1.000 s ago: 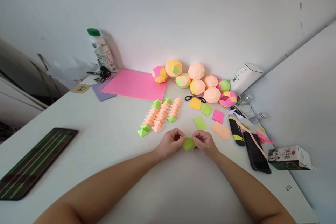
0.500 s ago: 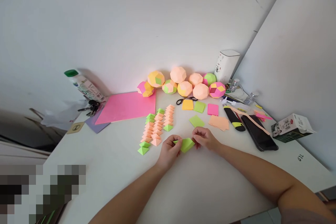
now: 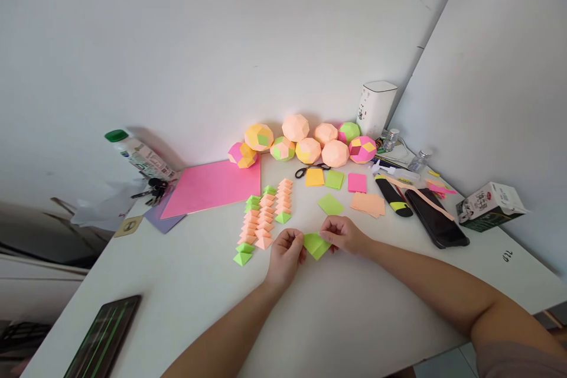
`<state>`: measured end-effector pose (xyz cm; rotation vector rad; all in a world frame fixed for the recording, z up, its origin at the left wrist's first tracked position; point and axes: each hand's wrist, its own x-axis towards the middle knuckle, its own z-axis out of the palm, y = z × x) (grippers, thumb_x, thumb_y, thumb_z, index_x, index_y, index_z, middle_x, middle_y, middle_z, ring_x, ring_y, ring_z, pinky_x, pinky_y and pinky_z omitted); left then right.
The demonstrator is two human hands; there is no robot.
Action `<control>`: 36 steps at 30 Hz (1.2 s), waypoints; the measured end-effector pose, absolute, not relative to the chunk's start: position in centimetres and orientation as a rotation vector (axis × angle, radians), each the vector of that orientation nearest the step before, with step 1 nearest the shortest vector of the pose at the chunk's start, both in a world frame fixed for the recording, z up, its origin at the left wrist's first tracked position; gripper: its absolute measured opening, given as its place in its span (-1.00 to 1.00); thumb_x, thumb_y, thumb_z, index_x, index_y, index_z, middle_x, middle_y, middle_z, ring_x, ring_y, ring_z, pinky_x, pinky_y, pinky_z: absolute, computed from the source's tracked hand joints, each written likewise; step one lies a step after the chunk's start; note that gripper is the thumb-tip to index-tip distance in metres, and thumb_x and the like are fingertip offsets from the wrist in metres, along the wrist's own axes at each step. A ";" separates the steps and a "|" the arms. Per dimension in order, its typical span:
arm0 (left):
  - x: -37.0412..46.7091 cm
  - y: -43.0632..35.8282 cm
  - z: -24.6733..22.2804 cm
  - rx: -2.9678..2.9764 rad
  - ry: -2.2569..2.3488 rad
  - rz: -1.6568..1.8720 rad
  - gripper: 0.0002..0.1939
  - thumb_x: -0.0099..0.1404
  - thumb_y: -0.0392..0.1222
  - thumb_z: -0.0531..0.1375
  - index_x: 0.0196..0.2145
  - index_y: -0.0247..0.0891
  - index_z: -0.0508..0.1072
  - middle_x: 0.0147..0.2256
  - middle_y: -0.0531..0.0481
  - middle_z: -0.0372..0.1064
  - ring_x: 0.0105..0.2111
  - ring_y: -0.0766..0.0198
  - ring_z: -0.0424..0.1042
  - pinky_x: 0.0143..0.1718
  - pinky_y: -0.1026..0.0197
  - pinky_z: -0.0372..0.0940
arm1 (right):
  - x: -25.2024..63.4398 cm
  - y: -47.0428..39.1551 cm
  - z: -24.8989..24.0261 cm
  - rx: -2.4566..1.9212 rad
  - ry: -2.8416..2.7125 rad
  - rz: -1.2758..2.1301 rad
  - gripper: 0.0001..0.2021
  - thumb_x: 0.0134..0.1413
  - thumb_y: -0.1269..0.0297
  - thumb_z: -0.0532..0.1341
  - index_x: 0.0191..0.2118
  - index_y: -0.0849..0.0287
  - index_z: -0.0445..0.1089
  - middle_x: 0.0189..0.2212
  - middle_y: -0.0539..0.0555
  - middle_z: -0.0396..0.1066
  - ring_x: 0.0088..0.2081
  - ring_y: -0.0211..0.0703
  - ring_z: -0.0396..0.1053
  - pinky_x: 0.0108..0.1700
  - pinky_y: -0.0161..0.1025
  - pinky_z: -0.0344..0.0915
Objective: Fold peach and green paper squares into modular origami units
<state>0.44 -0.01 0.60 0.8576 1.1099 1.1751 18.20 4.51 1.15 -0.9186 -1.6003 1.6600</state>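
Note:
A partly folded green paper (image 3: 316, 246) is held between both hands above the white table (image 3: 354, 301). My left hand (image 3: 287, 254) pinches its left corner, and my right hand (image 3: 344, 235) grips its right side with thumb and fingers. Just beyond lies a loose green square (image 3: 331, 204), with peach sheets (image 3: 367, 204) to its right. Overlapping rows of folded peach pieces (image 3: 264, 225) and green pieces (image 3: 243, 258) lie left of my left hand.
Several faceted paper balls (image 3: 335, 154) line the wall. Black scissors (image 3: 301, 172), yellow (image 3: 315, 176) and pink (image 3: 357, 182) squares lie before them. A cutter (image 3: 393, 196), phone (image 3: 436, 218) and carton (image 3: 491, 207) are right; pink board (image 3: 215, 186), bottle (image 3: 142, 153) and tablet (image 3: 104, 336) left.
My right hand has moved slightly left and now grips the green paper's right side. The paper has turned and looks more opened out. The camera view has shifted a little.

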 end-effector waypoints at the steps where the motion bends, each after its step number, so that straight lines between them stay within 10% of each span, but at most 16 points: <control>1: 0.5 0.0 0.7 0.849 1.106 1.202 -0.74 0.18 -0.01 0.17 -0.43 -0.26 0.23 -0.67 0.18 0.21 -0.69 0.46 0.17 -0.64 0.38 0.09 | 18.2 4.5 1.1 -0.918 -1.592 1.660 -0.78 -0.03 0.21 0.27 -0.44 0.21 0.24 -0.68 -0.12 0.29 -0.67 -0.35 0.30 -0.64 -0.44 0.15; 18: 0.9 0.2 0.8 0.840 1.083 1.256 -0.66 0.17 -0.02 0.19 -0.19 -0.24 0.23 -0.46 0.08 0.40 -0.43 0.33 0.42 -0.35 0.26 0.27 | 18.1 4.7 0.3 -0.870 -1.630 1.585 -0.84 0.03 0.23 0.23 -0.31 0.22 0.37 -0.47 0.00 0.36 -0.53 -0.32 0.33 -0.51 -0.35 0.29; 24: 0.9 0.4 0.5 0.846 1.043 1.249 -0.65 0.12 -0.03 0.24 -0.24 -0.22 0.21 -0.54 0.16 0.29 -0.56 0.42 0.29 -0.53 0.37 0.14 | 18.0 4.8 0.0 -0.778 -1.622 1.617 -0.85 -0.03 0.26 0.28 -0.34 0.23 0.40 -0.38 0.02 0.34 -0.54 -0.36 0.31 -0.46 -0.32 0.32; 29: 0.9 0.4 0.6 0.847 0.967 1.236 -0.64 0.08 -0.02 0.26 -0.35 -0.20 0.16 -0.52 0.18 0.26 -0.55 0.42 0.27 -0.53 0.37 0.14 | 17.9 5.1 -0.1 -0.899 -1.563 1.667 -0.56 -0.16 0.27 0.36 -0.09 0.16 0.32 -0.48 -0.08 0.27 -0.55 -0.37 0.27 -0.51 -0.37 0.30; 36: 0.7 0.5 0.8 0.994 0.962 1.197 -0.74 0.19 0.01 0.16 -0.36 -0.23 0.24 -0.46 0.09 0.28 -0.47 0.36 0.31 -0.46 0.30 0.19 | 17.9 5.5 0.6 -1.024 -1.622 1.687 -0.76 -0.17 0.19 0.35 -0.38 0.20 0.37 -0.59 -0.08 0.30 -0.60 -0.34 0.27 -0.53 -0.33 0.26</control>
